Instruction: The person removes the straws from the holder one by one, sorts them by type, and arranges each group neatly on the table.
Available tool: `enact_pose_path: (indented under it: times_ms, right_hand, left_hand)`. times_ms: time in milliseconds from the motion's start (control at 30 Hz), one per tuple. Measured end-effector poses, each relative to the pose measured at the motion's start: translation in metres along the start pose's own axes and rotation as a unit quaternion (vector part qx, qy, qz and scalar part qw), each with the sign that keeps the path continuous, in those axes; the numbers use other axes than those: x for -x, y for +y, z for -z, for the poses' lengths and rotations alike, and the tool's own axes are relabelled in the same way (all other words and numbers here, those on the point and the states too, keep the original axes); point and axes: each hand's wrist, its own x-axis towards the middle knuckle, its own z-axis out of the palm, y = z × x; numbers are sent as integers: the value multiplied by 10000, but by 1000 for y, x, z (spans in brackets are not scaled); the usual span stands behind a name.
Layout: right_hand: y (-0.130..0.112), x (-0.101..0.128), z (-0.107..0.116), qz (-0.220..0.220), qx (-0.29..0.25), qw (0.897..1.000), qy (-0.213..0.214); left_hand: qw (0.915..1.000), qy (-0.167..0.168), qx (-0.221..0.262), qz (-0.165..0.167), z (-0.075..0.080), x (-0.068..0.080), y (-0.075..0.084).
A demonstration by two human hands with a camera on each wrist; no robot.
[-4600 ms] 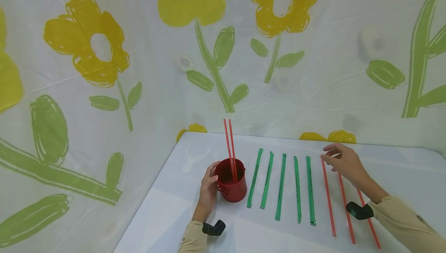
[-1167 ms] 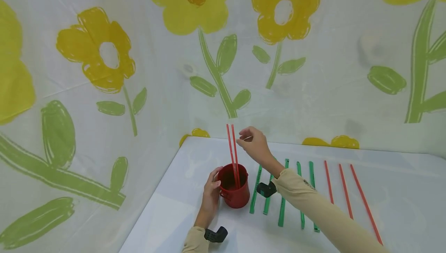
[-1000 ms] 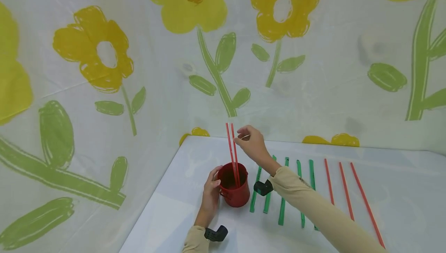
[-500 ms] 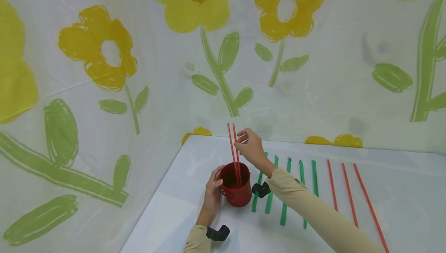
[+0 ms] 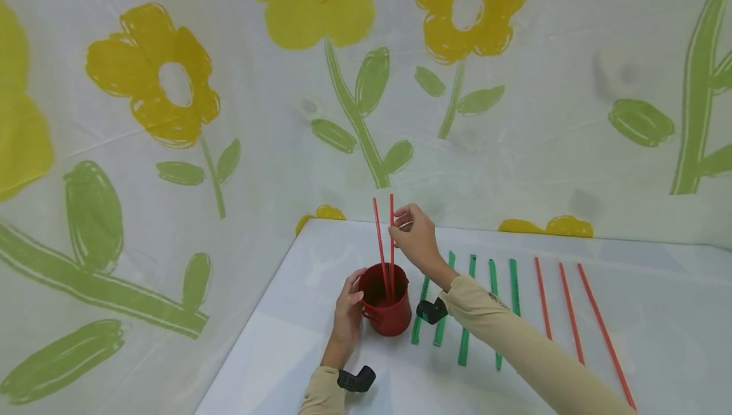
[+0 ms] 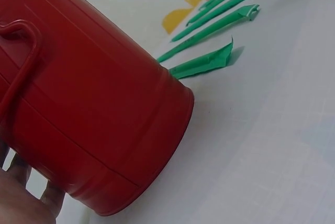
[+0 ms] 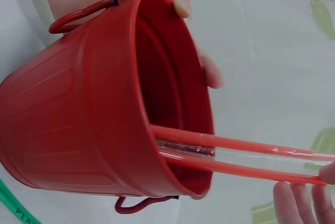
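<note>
In the head view my left hand (image 5: 346, 319) grips the left side of a small red metal bucket (image 5: 391, 321), its thumb at the rim. Two long red straws stand in the bucket. My right hand (image 5: 420, 237) pinches the right-hand straw (image 5: 391, 202) between thumb and fingertips, high above the rim. The other straw (image 5: 378, 227) leans left on its own. The right wrist view shows both straws (image 7: 246, 167) coming out over the bucket's rim (image 7: 137, 77), with shiny clear film around them. Fingers of the left hand (image 6: 26, 198) curl behind the bucket in the left wrist view.
Several green paper-wrapped straws (image 5: 464, 339) lie in a row right of the bucket, partly under my right forearm. Three more red straws (image 5: 572, 313) lie farther right on the white table (image 5: 274, 351). A flower-printed cloth (image 5: 274, 148) hangs behind and at left.
My right hand has come from above the red straws on the right to the bucket. It now holds the right-hand straw, which has swung more upright, its top apart from the other's.
</note>
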Motion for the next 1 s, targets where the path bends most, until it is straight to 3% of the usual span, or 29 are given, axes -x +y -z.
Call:
enact_pose_path:
  times_ms: [400,600,700,1000]
  right_hand:
    - [-22,1,12,637,-410,9967,283]
    - [-56,13,23,998,-548,9930,301]
    - [-69,17,28,1058,-521,9925,327]
    - [-76,19,41,981,-611,9914,611]
  left_hand:
    - [10000,-71,-30,-8,0,-3,1]
    - [10000,-72,18,-1,0,-3,0]
    - [10000,-43,48,8,0,-2,0]
    - [9999,80,-27,57,-1,0,0]
